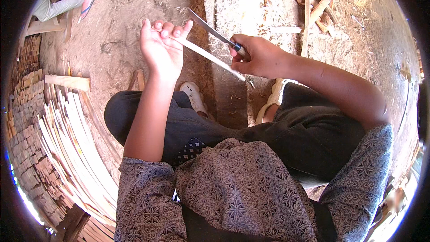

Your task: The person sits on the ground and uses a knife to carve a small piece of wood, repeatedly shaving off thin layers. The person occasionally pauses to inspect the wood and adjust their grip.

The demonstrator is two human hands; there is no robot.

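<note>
A thin pale wooden strip slants down to the right from my left hand. The fingers of that hand curl over its upper end, palm turned up. In my right hand is a knife with a dark, slightly curved blade and a handle with a dark collar, gripped in the fist. Its blade points up and to the left, above the strip and apart from it. The strip's lower end hangs free just below my right hand, over the ground between my feet.
Long pale wooden strips lie in a bundle at the left, beside stacked short wood pieces. Wood offcuts lie on the ground at the far right. Another person's sandaled foot shows at the far left. Shavings litter the ground.
</note>
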